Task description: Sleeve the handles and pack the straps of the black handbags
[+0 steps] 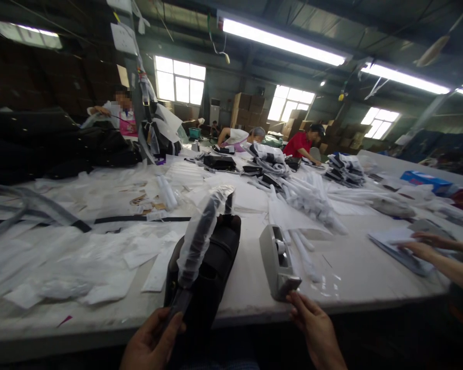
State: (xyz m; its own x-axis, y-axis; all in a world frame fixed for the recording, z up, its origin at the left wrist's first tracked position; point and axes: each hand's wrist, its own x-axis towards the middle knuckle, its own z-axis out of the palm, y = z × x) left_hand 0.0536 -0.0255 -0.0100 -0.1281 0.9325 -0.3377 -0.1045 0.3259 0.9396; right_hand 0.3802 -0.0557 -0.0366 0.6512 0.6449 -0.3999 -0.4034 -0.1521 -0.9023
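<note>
A black bag [226, 246] lies at the table's front edge, its handle [196, 244] standing up and partly wrapped in translucent white film. My left hand [152, 336] is closed around the bare black lower end of that handle. To the right of the bag sits a grey tape dispenser [270, 257] with a roll of tape [280, 246] in it. At the dispenser's near end, my right hand [312, 321] pinches a small piece of tape between thumb and forefinger; the tape itself is hardly visible.
White wrapping sheets [73, 267] cover the left of the table. Beyond the dispenser lie white foam tubes [312, 200] and wrapped black bags [268, 159]. A co-worker's hands [424, 246] rest on a grey-white piece at right. Other people work along the far side.
</note>
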